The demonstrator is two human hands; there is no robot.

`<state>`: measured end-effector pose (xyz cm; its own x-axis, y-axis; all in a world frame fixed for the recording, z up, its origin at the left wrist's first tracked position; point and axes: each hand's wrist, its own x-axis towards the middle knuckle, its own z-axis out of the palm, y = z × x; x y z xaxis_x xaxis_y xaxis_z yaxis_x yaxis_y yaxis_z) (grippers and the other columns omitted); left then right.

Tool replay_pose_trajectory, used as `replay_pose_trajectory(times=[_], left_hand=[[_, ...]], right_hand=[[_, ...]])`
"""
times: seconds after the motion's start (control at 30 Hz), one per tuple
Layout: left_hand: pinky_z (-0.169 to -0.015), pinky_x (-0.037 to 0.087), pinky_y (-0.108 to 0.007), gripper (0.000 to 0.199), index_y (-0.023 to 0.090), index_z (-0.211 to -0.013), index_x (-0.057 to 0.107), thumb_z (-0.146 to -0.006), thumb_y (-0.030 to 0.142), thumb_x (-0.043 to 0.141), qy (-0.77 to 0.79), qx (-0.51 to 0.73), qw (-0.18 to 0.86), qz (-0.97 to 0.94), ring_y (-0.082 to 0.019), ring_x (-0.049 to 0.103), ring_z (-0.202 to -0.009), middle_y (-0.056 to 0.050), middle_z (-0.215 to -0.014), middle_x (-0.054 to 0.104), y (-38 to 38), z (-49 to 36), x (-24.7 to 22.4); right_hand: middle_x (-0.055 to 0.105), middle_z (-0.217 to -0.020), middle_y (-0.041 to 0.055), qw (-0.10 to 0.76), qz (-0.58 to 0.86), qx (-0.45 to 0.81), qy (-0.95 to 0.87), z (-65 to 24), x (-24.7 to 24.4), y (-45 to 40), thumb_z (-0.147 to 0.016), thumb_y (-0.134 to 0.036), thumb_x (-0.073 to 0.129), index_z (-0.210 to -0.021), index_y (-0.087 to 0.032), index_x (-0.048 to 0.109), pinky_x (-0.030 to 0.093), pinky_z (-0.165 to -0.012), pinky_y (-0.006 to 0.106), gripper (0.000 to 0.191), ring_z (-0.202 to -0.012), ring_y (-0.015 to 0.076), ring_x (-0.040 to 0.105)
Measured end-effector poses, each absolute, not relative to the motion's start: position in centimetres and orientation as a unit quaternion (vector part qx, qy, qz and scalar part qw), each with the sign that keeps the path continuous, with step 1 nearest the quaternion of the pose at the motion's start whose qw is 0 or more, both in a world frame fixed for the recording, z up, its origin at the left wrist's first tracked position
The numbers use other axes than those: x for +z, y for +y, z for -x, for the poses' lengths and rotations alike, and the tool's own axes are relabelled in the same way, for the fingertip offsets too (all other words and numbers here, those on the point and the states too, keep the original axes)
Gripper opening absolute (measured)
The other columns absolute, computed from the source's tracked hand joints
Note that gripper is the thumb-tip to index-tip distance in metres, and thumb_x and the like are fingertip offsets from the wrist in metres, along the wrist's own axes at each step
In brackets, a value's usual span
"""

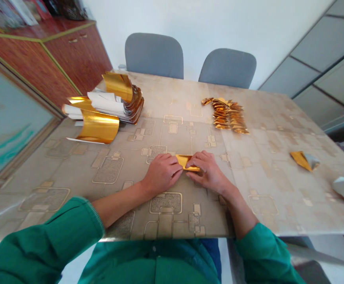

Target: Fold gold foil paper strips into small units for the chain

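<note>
Fingers of the left hand (163,172) and right hand (206,170) pinch the gold paper (186,162) at both ends, apparently keeping its fold flat on the surface (172,136).

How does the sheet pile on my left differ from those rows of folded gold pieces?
The sheet pile is broad and curling; the folded pieces are small and narrow. The sheet pile shows white too; the folded pieces look all gold. Both have shiny gold surfaces.
</note>
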<state>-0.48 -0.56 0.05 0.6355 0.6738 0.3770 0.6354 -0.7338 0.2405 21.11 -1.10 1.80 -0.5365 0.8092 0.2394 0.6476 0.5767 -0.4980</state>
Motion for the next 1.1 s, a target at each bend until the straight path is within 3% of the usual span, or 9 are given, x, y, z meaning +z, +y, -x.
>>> replay_pose_trajectory(times=[0.33, 0.57, 0.77, 0.87, 0.97, 1.1], left_hand=[[-0.077, 0.044, -0.034, 0.019, 0.019, -0.090, 0.073, -0.096, 0.027, 0.057, 0.356, 0.249, 0.041, -0.899, -0.021, 0.059, -0.081, -0.004, -0.084, 0.069, -0.6, 0.8, -0.4], [-0.079, 0.046, -0.034, 0.018, 0.019, -0.086, 0.074, -0.095, 0.024, 0.058, 0.345, 0.235, 0.109, -0.902, -0.020, 0.060, -0.086, -0.004, -0.087, 0.069, -0.6, 1.4, -0.1], [-0.078, 0.046, -0.033, 0.021, 0.018, -0.085, 0.070, -0.097, 0.025, 0.054, 0.356, 0.232, 0.122, -0.897, -0.020, 0.060, -0.085, -0.005, -0.085, 0.068, -0.5, 1.5, 0.1], [-0.078, 0.046, -0.033, 0.020, 0.016, -0.085, 0.065, -0.097, 0.024, 0.051, 0.368, 0.235, 0.124, -0.891, -0.020, 0.059, -0.084, -0.005, -0.084, 0.066, -0.5, 1.4, 0.1], [-0.079, 0.046, -0.034, 0.018, 0.016, -0.088, 0.062, -0.098, 0.023, 0.048, 0.380, 0.235, 0.124, -0.886, -0.020, 0.059, -0.085, -0.006, -0.086, 0.066, -0.5, 1.2, 0.0], [-0.081, 0.048, -0.035, 0.016, 0.016, -0.093, 0.062, -0.098, 0.024, 0.049, 0.404, 0.245, 0.119, -0.873, -0.022, 0.061, -0.085, -0.006, -0.089, 0.068, -0.3, 1.0, -0.4]], right_hand=[[0.065, -0.084, -0.0004, 0.247, 0.408, 0.181, -0.860, -20.8, 1.5, -1.0, -0.089, -0.018, 0.066, -0.082, -0.021, 0.061, 0.031, -0.080, 0.032, 0.009, -0.084, 0.0170, 0.054], [0.066, -0.078, -0.0021, 0.215, 0.422, 0.184, -0.861, -21.7, 1.4, -0.8, -0.083, -0.014, 0.067, -0.078, -0.022, 0.063, 0.031, -0.079, 0.031, 0.010, -0.078, 0.0157, 0.055], [0.069, -0.078, -0.0012, 0.206, 0.401, 0.250, -0.857, -24.0, 2.0, -0.3, -0.087, -0.018, 0.062, -0.079, -0.023, 0.064, 0.039, -0.079, 0.032, 0.010, -0.077, 0.0165, 0.058], [0.071, -0.094, 0.0024, 0.219, 0.385, 0.268, -0.856, -24.4, 2.3, -0.2, -0.090, -0.026, 0.063, -0.092, -0.023, 0.066, 0.042, -0.084, 0.035, 0.004, -0.089, 0.0188, 0.060], [0.069, -0.108, 0.0050, 0.209, 0.391, 0.263, -0.857, -23.9, 2.0, -0.3, -0.088, -0.038, 0.069, -0.105, -0.024, 0.066, 0.041, -0.089, 0.038, 0.023, -0.100, 0.0217, 0.059], [0.070, -0.096, 0.0036, 0.208, 0.416, 0.246, -0.850, -23.1, 1.4, -0.2, -0.093, -0.036, 0.063, -0.092, -0.022, 0.066, 0.040, -0.086, 0.036, 0.015, -0.090, 0.0192, 0.058]])
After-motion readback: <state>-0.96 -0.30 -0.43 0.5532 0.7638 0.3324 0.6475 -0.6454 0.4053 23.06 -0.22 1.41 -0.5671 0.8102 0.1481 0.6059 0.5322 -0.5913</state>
